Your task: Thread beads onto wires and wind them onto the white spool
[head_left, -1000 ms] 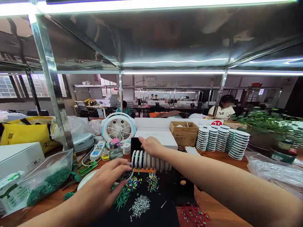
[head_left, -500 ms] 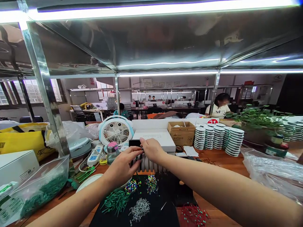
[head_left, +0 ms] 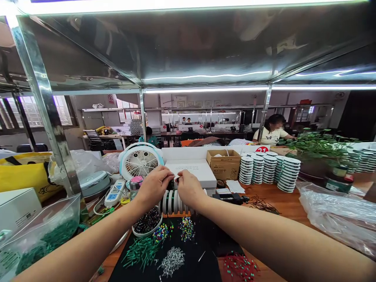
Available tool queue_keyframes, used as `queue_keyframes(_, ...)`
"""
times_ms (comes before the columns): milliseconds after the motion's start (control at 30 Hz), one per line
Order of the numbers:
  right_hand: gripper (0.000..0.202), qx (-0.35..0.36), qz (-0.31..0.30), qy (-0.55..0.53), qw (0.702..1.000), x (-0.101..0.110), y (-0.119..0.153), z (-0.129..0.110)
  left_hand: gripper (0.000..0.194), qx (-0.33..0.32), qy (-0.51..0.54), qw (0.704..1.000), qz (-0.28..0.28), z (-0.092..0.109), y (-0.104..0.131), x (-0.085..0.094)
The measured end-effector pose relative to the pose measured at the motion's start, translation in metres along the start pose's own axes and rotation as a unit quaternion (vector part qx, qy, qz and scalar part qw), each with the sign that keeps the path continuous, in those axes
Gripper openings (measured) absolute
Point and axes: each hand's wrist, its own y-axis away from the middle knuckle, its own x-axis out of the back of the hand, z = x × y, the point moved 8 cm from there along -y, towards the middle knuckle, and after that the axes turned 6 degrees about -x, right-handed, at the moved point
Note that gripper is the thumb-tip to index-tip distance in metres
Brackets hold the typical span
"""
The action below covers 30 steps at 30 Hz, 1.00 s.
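Note:
Both hands are raised close together above a row of white spools. My left hand has its fingertips pinched together, and what they hold is too small to name. My right hand is likewise pinched, its fingertips just across from the left ones, over the right part of the spools. Below lies a black mat with green tube pieces, small metal rings or clips and multicoloured beads. A white bowl of dark beads stands under my left wrist.
Behind the hands are a fan, a white box and a cardboard box. Stacked spools and plastic bags lie right; a power strip is left. A person sits beyond.
My left hand has risen off the spools, and its fingers have closed near the right fingertips. The bowl of dark beads has come into view. The camera view has shifted slightly.

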Motion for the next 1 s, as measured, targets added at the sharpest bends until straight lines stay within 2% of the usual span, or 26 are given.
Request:
queue_keyframes(133,0.034,-0.01,0.009,-0.04,0.999,-0.001,-0.001,0.006,0.018,-0.021,-0.03,0.999,0.015,-0.002,-0.013,0.001)
queue_keyframes(300,0.036,-0.03,0.007,-0.074,0.997,-0.002,-0.005,0.011,0.017,-0.049,-0.051,0.997,0.029,0.01,-0.016,0.011)
queue_keyframes(400,0.035,-0.037,0.005,-0.088,0.995,-0.001,-0.006,0.012,0.017,-0.063,-0.056,0.996,0.037,0.019,-0.008,0.022)
queue_keyframes(500,0.035,-0.038,0.005,-0.102,0.994,-0.002,-0.007,0.012,0.015,-0.107,-0.073,0.991,0.032,0.033,0.015,0.027)
queue_keyframes(633,0.035,-0.031,0.003,-0.124,0.992,-0.004,-0.006,0.011,0.026,-0.242,-0.103,0.965,-0.021,0.057,0.061,0.011)
queue_keyframes(733,0.034,-0.012,0.009,-0.139,0.99,-0.002,0.001,0.008,0.03,-0.269,-0.102,0.956,-0.057,0.055,0.084,-0.005)
queue_keyframes(1000,0.031,0.037,0.021,-0.197,0.98,0.007,0.024,0.001,0.028,-0.277,-0.102,0.954,-0.044,0.044,0.091,-0.019)
